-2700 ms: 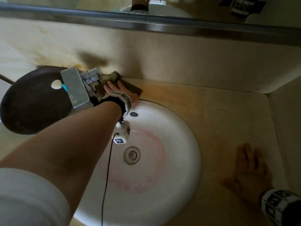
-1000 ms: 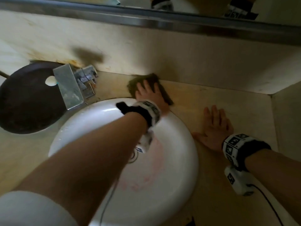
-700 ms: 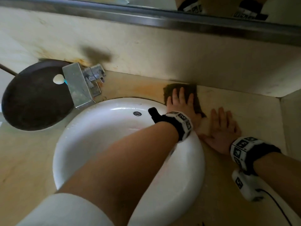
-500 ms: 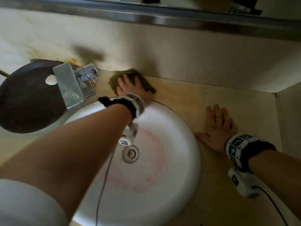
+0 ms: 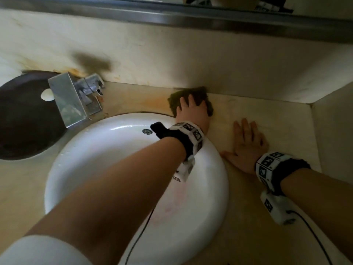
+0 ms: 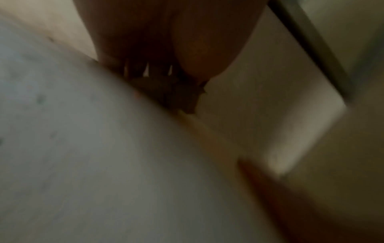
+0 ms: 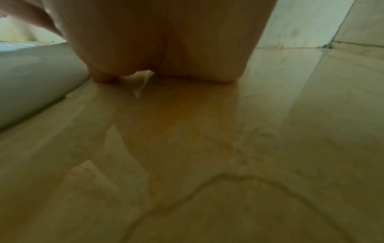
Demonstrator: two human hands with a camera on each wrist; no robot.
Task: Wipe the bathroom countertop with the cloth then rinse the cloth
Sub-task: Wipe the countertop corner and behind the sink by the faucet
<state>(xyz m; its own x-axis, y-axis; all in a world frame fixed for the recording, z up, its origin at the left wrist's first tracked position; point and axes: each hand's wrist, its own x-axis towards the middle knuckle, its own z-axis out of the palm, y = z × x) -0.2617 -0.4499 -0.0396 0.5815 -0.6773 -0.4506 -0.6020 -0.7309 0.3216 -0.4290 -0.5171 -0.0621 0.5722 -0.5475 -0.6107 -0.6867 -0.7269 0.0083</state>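
Note:
A dark brownish cloth [image 5: 198, 96] lies on the beige countertop [image 5: 267, 115] behind the white basin [image 5: 91, 150], close to the back wall. My left hand [image 5: 191, 109] lies flat on top of it with straight fingers and presses it down. In the blurred left wrist view the cloth [image 6: 178, 97] shows as a dark patch under the fingers [image 6: 158, 70]. My right hand [image 5: 246, 144] rests palm down on the counter to the right of the basin, fingers spread, holding nothing. The right wrist view shows the palm [image 7: 166, 49] on the stone counter [image 7: 207, 156].
A square chrome faucet [image 5: 72, 96] stands at the basin's back left, with a dark round tray [image 5: 21, 119] beside it. An orange stain [image 5: 152, 100] marks the counter left of the cloth. A side wall [image 5: 336, 134] closes the counter on the right.
My left hand has swept the cloth right along the back of the counter, away from the faucet and towards my right hand. The right hand has stayed flat in place.

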